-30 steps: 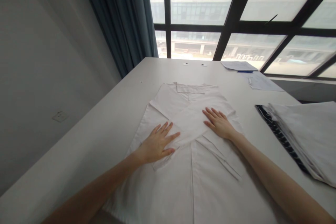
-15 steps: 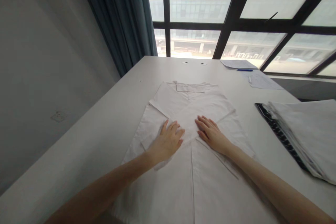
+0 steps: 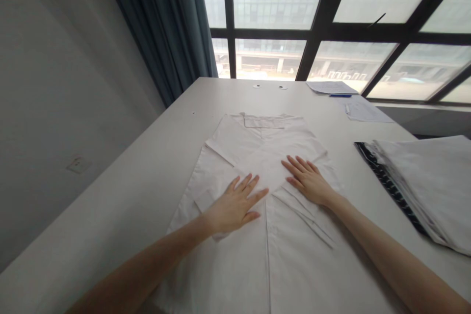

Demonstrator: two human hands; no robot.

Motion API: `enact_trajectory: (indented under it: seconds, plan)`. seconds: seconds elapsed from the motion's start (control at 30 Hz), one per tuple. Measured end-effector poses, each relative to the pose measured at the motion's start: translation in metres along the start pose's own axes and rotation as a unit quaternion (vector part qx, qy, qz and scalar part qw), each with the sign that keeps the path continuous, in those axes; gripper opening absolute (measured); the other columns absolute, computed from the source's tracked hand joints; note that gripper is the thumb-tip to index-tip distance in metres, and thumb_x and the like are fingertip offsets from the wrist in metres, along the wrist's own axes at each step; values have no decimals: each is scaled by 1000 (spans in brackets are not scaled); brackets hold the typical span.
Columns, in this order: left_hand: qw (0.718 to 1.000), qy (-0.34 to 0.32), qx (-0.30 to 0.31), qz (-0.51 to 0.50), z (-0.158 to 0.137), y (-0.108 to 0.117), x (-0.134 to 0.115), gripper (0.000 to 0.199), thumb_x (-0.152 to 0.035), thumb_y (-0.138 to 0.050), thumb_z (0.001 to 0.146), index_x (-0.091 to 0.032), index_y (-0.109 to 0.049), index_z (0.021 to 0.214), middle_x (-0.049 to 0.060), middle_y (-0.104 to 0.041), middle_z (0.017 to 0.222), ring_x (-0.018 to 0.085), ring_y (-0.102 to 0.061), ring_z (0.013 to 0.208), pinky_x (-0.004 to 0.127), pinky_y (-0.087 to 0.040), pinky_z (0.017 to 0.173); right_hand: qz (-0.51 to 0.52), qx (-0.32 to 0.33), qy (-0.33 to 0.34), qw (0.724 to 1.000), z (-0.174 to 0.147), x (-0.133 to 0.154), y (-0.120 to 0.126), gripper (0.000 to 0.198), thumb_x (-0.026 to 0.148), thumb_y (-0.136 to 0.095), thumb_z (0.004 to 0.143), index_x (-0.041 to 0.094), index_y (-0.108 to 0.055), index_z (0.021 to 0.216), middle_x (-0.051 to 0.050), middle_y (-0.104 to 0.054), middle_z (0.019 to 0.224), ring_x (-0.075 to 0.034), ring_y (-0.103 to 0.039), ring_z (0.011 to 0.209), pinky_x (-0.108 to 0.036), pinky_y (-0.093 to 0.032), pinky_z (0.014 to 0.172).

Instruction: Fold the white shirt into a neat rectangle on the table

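A white collared garment, a shirt or coat (image 3: 235, 274), lies on the table with its sleeves folded across the front. Its collar (image 3: 264, 121) points toward the window. My left hand (image 3: 235, 206) rests on the cloth left of the centre line, fingers spread, partly covering one folded sleeve. Farther up on the right, my right hand (image 3: 307, 179) lies flat with fingers apart, by the other sleeve fold. Neither hand grips anything. The garment's lower end runs out of view at the bottom.
On the right of the white table (image 3: 147, 167) lies a stack of folded white cloth (image 3: 430, 176) with a black patterned edge. Papers (image 3: 333, 87) and a blue pen (image 3: 340, 95) sit at the back right. A wall and a blue curtain (image 3: 165, 24) stand on the left.
My right hand has slid a little up and to the right over the cloth. My left hand has shifted slightly toward me, its fingers now spread wider.
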State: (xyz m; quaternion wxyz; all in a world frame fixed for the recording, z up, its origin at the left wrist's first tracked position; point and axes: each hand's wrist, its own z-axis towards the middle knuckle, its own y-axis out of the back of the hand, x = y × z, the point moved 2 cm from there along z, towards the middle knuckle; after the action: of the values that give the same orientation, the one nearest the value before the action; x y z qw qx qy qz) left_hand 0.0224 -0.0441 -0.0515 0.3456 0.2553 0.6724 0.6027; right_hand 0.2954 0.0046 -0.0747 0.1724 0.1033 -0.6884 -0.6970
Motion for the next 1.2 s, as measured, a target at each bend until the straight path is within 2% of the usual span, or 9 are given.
enact_trajectory:
  seconds: [0.2,0.33,0.6,0.77,1.0,1.2]
  plan:
    - [999,-10,28,-18,-5,3,1,62,-57,-32,95,-30,-20,150,13,-12,158,30,-6,145,52,-12,114,-37,-1,-108,993,-9,-52,0,60,57,-19,95,32,-24,150,1,-19,157,-23,-19,143,-50,-22,114]
    - [999,-7,48,-22,-10,5,2,64,-56,-36,95,-30,-19,150,13,-11,158,30,-5,145,51,-11,114,-48,-5,-147,988,-16,-73,1,62,56,-17,95,29,-24,150,-1,-20,157,-23,-20,143,-49,-23,113]
    - [999,-14,40,-24,-36,2,1,62,-52,-37,96,-30,-17,150,9,-8,159,27,-5,146,47,-9,116,-73,-37,-167,983,-17,-80,-4,62,55,-22,96,23,-30,148,-9,-27,155,-24,-24,142,-50,-27,111]
    - [1000,-15,10,-23,-43,-2,0,59,-47,-37,97,-29,-18,150,8,-9,159,26,-5,146,45,-10,116,-70,-41,-183,980,-14,-85,-4,61,55,-22,95,25,-34,146,-5,-30,154,-29,-29,139,-52,-29,109]
    - [1000,-18,3,-19,-43,-2,0,60,-48,-39,96,-29,-20,150,9,-11,159,27,-7,146,46,-11,116,-68,-32,-206,976,-9,-95,-2,61,55,-20,95,26,-31,148,1,-28,155,-30,-30,138,-53,-28,110]
    - [999,-22,-4,-25,-44,-2,1,60,-48,-40,96,-28,-21,150,9,-12,159,27,-9,146,48,-13,116,-71,-44,-218,972,-8,-96,-4,62,56,-20,95,26,-31,148,0,-30,154,-30,-30,138,-53,-28,110]
